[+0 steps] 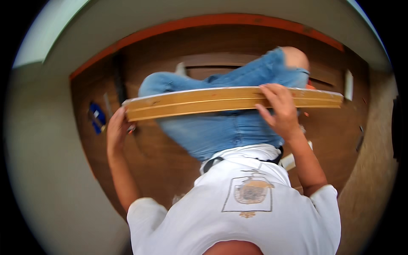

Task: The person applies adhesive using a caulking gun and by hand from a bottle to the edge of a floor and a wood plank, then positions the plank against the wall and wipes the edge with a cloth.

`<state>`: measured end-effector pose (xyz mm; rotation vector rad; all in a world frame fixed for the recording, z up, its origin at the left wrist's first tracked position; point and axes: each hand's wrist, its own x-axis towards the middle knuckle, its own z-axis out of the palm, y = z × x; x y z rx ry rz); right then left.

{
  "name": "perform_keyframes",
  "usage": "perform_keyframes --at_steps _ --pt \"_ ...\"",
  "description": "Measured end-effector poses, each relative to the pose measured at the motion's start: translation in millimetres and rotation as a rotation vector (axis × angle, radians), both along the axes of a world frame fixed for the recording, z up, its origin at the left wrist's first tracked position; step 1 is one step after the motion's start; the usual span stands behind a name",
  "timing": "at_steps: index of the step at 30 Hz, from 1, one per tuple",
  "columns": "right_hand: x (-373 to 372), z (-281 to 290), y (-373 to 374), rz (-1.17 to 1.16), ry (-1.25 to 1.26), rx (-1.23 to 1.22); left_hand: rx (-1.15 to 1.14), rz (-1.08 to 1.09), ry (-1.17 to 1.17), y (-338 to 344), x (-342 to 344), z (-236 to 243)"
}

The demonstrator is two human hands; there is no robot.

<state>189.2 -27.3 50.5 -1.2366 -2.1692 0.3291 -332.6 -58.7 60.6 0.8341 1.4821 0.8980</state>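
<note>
A long yellowish wooden strip (191, 102) with grooves and a pale upper edge lies crosswise over my jeans-clad lap (204, 131). My left hand (118, 127) grips its left end, fingers curled there and partly hidden. My right hand (276, 110) holds the strip toward its right part, fingertips over the upper edge and thumb on the near face.
I sit cross-legged on a brown wooden panel (161, 157) with an orange edge. At the left lie a blue tool (97, 117) and a thin grey strip (108, 104). A white piece (349, 85) and a small dark tool (359, 139) are at the right.
</note>
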Motion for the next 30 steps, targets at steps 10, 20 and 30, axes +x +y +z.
perform_keyframes --at_steps 10,20,30 --pt "-203 -9 39 0.240 0.311 0.083 0.068 0.151 -0.139 4 6 -16" --pt "-265 -23 52 0.159 0.359 0.066 0.189 0.214 -0.181 5 19 -44" --pt "-196 -28 43 -0.059 0.757 -0.275 0.260 0.150 0.058 16 52 -58"
